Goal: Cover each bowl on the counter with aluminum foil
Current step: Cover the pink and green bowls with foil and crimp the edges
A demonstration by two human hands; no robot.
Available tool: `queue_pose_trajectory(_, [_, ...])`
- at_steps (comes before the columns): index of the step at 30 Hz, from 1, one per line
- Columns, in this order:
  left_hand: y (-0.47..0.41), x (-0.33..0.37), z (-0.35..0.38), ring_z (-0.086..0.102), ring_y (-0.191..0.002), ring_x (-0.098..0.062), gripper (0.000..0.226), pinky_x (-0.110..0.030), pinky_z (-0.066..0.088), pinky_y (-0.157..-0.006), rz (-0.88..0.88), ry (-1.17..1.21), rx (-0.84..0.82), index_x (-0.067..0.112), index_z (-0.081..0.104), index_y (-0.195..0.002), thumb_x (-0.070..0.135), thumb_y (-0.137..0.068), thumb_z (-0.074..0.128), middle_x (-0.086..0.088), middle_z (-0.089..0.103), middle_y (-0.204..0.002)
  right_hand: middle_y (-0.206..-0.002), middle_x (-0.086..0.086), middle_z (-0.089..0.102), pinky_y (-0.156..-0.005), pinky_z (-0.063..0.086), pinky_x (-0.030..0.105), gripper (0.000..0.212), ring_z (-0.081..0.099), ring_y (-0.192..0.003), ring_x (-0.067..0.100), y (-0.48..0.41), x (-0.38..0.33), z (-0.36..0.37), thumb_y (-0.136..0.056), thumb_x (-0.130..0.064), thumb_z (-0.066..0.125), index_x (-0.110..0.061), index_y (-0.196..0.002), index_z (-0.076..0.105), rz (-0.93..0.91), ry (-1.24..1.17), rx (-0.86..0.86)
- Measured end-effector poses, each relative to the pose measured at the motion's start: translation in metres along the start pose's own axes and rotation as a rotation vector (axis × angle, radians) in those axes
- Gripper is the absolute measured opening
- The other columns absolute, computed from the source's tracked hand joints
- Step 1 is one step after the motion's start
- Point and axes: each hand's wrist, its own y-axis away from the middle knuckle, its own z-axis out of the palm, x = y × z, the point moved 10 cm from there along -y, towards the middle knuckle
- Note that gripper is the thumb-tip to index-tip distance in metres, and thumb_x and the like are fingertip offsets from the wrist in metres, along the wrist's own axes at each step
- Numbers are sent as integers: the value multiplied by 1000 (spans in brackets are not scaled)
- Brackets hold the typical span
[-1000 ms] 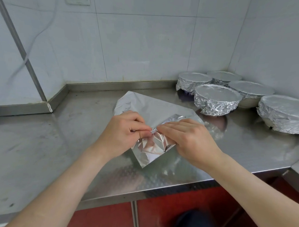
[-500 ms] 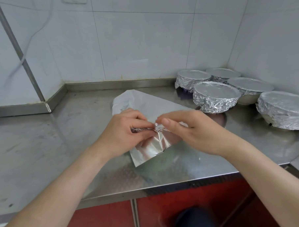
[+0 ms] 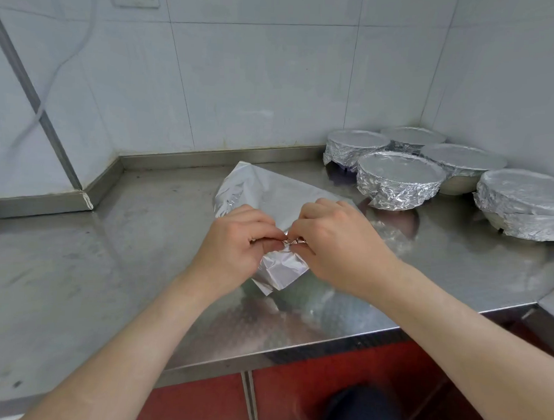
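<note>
Whereas a second ago the near corner of the foil sheet [image 3: 279, 194] lay as a loose, crinkled flap between the hands, it is now gathered into a tight little ridge where the two sets of fingers meet, and the flap below it hangs folded toward the front edge of the desk [image 3: 76, 264]. I read this as freeing or refolding a stuck corner, not wrapping: no bare bowl shows under the sheet, and whether one hides there I cannot tell.

The left hand [image 3: 236, 239] comes in from the lower left, knuckles up, its fingers curled and pinching the ridge from its side. The right hand [image 3: 334, 244], which lay flatter over the foil before, now arches, its fingertips clamped on the same ridge and touching the left's. Behind both hands the sheet slopes away to rest on the desk.

Further right, in the corner, five bowls stand clustered, from the front bowl [image 3: 399, 180] to the rightmost bowl [image 3: 523, 201], each already capped in foil, so the task looks nearly done
</note>
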Motion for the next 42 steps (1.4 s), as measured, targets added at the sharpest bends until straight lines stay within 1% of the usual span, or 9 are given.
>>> queue_pose_trajectory(3, [1, 1, 1, 53, -72, -11, 8, -21, 44, -68, 13, -5, -3, 10, 77, -78, 10, -70, 76, 4, 66, -74, -64, -2, 52, -55, 33, 30, 18, 52, -63, 22, 2, -3, 6, -60, -16, 84, -20, -65, 68, 4, 73, 37])
queue_pose_trajectory(6, [2, -4, 0, 54, -73, -10, 7, -20, 44, -69, -23, 18, -30, 11, 76, -78, 10, -72, 74, 9, 63, -79, -68, -2, 56, -59, 33, 30, 7, 55, -67, 23, 1, -3, 7, -73, -27, 75, -21, -72, 71, 36, -20, 9])
queue_pose_trajectory(9, [3, -16, -6, 57, -76, -5, 9, -15, 43, -72, -121, 81, -74, 15, 76, -78, 8, -73, 73, 10, 63, -80, -80, -7, 67, -74, 46, 34, 31, 61, -80, 15, 2, 17, 3, -92, -49, 53, -27, -92, 75, 218, -483, -154])
queue_pose_trajectory(12, [5, -31, -13, 60, -80, -4, 13, -11, 41, -77, -244, 128, -126, 16, 77, -78, 3, -76, 78, 8, 66, -83, -72, -10, 72, -78, 49, 23, 20, 70, -75, 12, 5, 47, 1, -94, -35, 58, -24, -92, 75, 372, -783, -162])
queue_pose_trajectory(15, [2, -31, -18, 60, -80, -4, 2, -12, 41, -75, -316, 178, -119, 15, 79, -79, 17, -79, 77, 6, 68, -83, -78, -19, 71, -77, 46, 18, 11, 65, -77, -4, 5, 43, 8, -90, -27, 67, -24, -94, 76, 313, -690, -210])
queue_pose_trajectory(22, [-6, -17, 4, 62, -76, -6, 20, -17, 47, -68, -384, 197, -184, 37, 72, -67, 50, -54, 79, 13, 66, -76, -101, -11, 69, -82, 50, 39, 25, 63, -89, 11, 3, 23, 18, -78, -34, 78, -27, -102, 76, 145, -565, -237])
queue_pose_trajectory(27, [-1, -20, 6, 61, -77, -3, 22, -11, 43, -69, -353, 117, -165, 25, 78, -77, 30, -59, 89, 16, 65, -76, -83, 1, 64, -69, 50, 41, 14, 59, -80, 25, 3, 19, 8, -75, -18, 77, -18, -89, 77, 63, -404, -1])
queue_pose_trajectory(33, [7, 3, 12, 57, -72, -13, 26, -32, 48, -65, 11, -129, -151, 17, 74, -79, 42, -81, 68, 9, 64, -75, -66, 3, 52, -55, 47, 36, 19, 52, -63, 27, 6, 4, 18, -62, -1, 83, -13, -73, 73, -15, -207, 55])
queue_pose_trajectory(42, [-3, 11, 2, 55, -71, -14, 20, -26, 45, -66, 130, -142, -99, 11, 73, -74, 28, -82, 66, 6, 65, -73, -59, 3, 53, -50, 31, 26, 18, 55, -54, 28, 1, 10, 4, -62, -16, 88, -16, -68, 71, 99, -284, 91])
